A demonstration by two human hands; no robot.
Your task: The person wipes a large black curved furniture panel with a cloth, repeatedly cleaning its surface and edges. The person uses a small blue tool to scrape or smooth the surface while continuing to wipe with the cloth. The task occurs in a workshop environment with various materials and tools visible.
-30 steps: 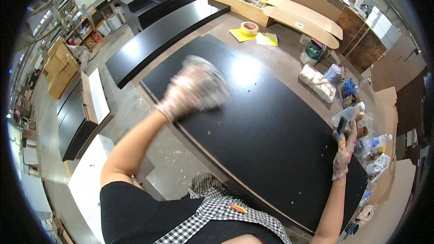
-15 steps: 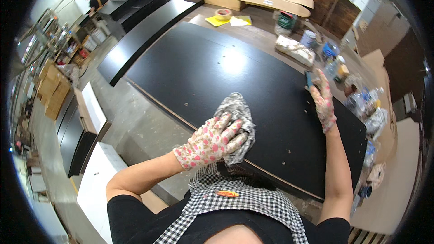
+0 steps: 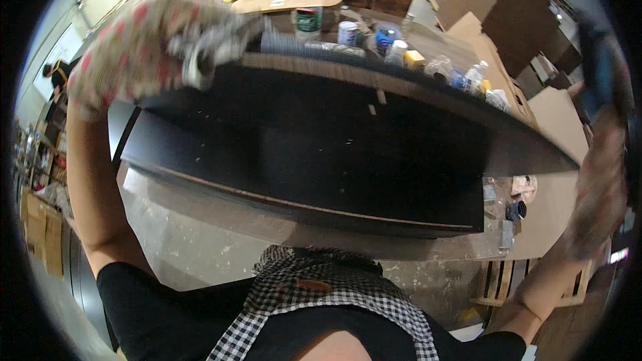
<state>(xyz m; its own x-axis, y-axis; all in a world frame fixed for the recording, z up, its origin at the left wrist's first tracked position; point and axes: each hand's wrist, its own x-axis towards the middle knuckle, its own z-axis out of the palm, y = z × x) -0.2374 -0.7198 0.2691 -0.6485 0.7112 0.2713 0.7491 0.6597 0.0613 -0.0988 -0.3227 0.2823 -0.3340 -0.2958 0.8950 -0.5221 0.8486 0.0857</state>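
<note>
One black panel (image 3: 301, 120), flat on the table (image 3: 438, 43) half a second ago, is now tilted up above it. The left gloved hand (image 3: 144, 50), also higher, clutches one grey cloth (image 3: 210, 50) by the panel's upper edge. The right gloved hand (image 3: 598, 180) is blurred near one dark blue object (image 3: 597, 70); its grip I cannot tell. Beyond lie two cardboard strips (image 3: 307, 1).
</note>
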